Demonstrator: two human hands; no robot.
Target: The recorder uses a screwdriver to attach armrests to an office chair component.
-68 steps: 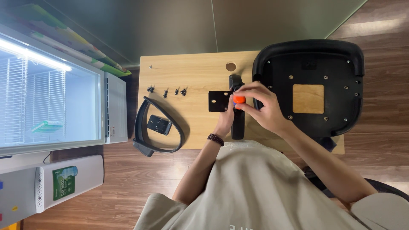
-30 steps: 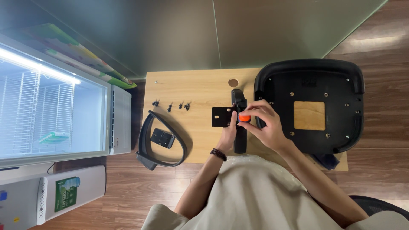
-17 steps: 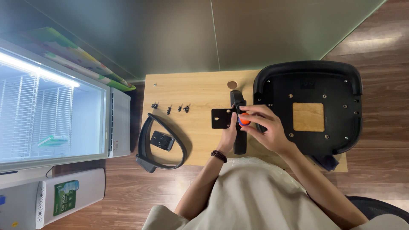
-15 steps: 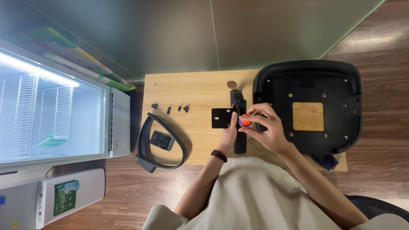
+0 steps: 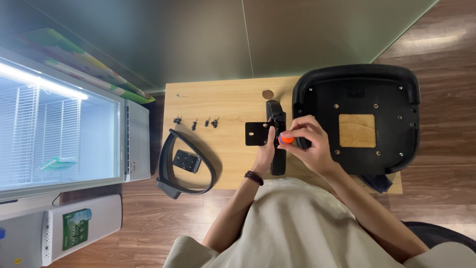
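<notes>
My right hand (image 5: 310, 144) grips an orange-handled screwdriver (image 5: 286, 139) held over a long black chair part (image 5: 276, 134) on the wooden table (image 5: 223, 99). My left hand (image 5: 266, 149) rests on that black part beside its flat black mounting plate (image 5: 257, 134), steadying it. A black upturned chair seat (image 5: 357, 119) with a wooden square in its middle lies just right of my hands.
Several small black screws (image 5: 194, 122) lie on the table to the left. A curved black armrest loop (image 5: 184, 166) with a small black bracket (image 5: 186, 161) inside overhangs the table's front left edge. A glass-door fridge (image 5: 59, 129) and a white appliance (image 5: 59, 231) stand at left.
Both hands stay on the black part with the screwdriver; the right hand has shifted slightly. The view has drifted a little.
</notes>
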